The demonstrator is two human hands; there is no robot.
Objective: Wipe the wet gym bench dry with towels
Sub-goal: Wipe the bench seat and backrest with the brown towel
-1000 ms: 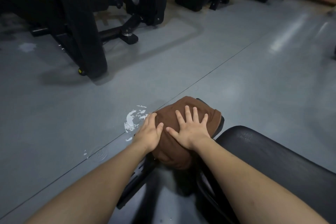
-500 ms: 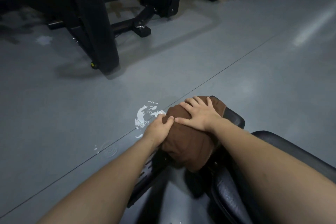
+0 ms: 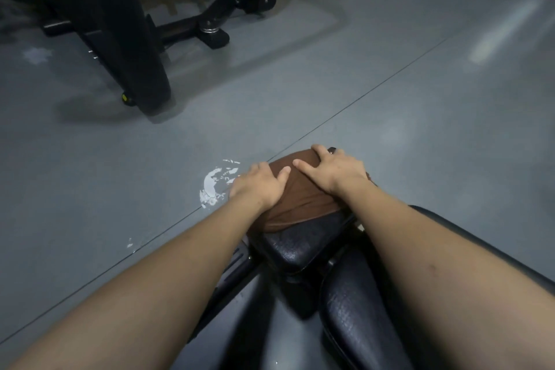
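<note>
We see a soft, matt brown cloth towel (image 3: 300, 204) on the bench's (image 3: 303, 245) grained, glossy black vinyl padding; the smooth grey floor (image 3: 390, 117) shows flaked white paint (image 3: 211, 186).

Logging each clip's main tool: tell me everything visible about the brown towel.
The brown towel is plain soft cloth, bunched and creased, draped over the far end of the small black bench pad and curving down its far edge. The left hand presses its left side, thumb lying on the cloth; the right hand lies spread on top, fingers wrapping the far edge. The pad's near part shows bare. Whether the towel is damp cannot be told.
</note>
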